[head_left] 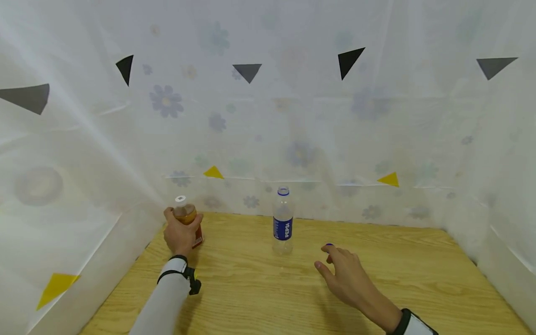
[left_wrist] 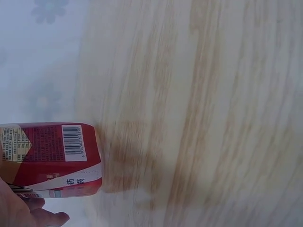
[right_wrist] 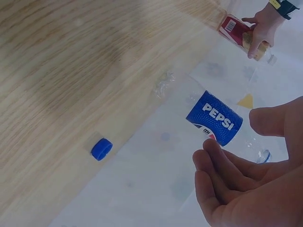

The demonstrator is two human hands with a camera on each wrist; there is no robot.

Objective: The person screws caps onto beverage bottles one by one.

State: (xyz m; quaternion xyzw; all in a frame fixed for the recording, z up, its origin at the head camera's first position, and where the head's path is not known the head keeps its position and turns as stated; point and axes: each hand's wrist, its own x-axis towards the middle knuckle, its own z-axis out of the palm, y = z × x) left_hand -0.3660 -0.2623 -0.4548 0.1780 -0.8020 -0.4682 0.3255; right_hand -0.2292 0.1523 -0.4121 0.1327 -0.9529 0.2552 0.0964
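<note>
At the left of the table, my left hand (head_left: 179, 235) grips a bottle (head_left: 187, 213) with amber contents, a white cap and a red label; its barcode side (left_wrist: 57, 156) faces the left wrist camera. An uncapped, clear Pepsi bottle (head_left: 283, 229) with a blue label stands upright near the middle of the table. To its right, my right hand (head_left: 349, 277) is held over the table, thumb and fingers apart, with nothing between them. A loose blue bottle cap (right_wrist: 101, 149) lies on the wood, mostly hidden behind the right fingertips in the head view.
The wooden table (head_left: 243, 288) runs back to a whitish flower-print sheet (head_left: 259, 130) that also hangs along both sides. Black, grey and yellow triangles are stuck on the sheet, among them a yellow triangle (head_left: 389, 179) low at the back right.
</note>
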